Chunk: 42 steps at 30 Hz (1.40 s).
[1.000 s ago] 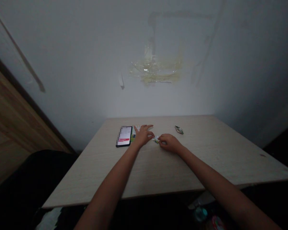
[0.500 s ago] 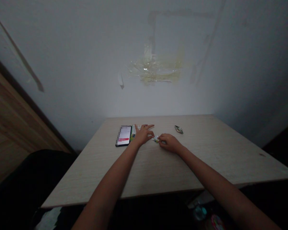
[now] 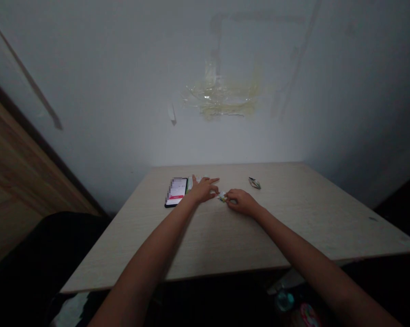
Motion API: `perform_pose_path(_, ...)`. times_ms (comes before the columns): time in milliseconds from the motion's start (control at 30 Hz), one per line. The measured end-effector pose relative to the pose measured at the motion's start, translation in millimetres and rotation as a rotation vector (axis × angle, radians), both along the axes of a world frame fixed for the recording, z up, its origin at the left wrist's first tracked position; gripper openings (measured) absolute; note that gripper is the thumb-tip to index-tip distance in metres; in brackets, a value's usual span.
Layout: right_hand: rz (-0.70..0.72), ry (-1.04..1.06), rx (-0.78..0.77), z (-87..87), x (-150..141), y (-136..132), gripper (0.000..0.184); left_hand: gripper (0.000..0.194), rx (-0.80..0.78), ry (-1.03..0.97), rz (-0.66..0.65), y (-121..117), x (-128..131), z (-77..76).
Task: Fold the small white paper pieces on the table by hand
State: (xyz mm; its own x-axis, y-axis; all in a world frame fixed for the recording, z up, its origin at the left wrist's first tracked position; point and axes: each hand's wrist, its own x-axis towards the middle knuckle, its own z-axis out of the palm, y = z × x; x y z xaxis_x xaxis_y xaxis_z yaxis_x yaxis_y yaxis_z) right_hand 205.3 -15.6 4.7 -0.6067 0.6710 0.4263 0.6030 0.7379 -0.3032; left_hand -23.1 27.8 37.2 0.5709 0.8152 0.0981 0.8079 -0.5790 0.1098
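Two hands work a bench (image 3: pixel 287 227): left hand (image 3: pixel 202 190) spread wide, right hand (image 3: pixel 241 203) narrow against a small folded wrapper (image 3: pixel 222 196).

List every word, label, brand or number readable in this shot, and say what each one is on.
Nothing can be quoted; no text here is legible.
Smartphone: the screen is pixelated, showing only a red band.
Small printed packet: print too small to read.
Green-and-white carton: markings too blurred to read.
Foil wrapper: print too small to read.
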Motion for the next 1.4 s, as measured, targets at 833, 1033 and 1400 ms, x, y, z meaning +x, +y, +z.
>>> perform_pose_path(833, -0.009, 0.025, -0.011, -0.8, -0.2, 1.6, 0.017, 0.023, 0.186, -0.191, 0.191, -58.9, 9.9, -17.5)
perform_pose_path(1033, 0.011, 0.016, 0.022, 1.2, -1.8, -0.6, 0.015, 0.025, 0.249, -0.201, 0.101, -72.9, 12.3, -26.4)
perform_pose_path(1400, 0.019, 0.025, 0.058, -5.5, -0.5, 2.2, 0.021, 0.026, 0.291, -0.196, 0.12, -78.9, 13.5, -25.2)
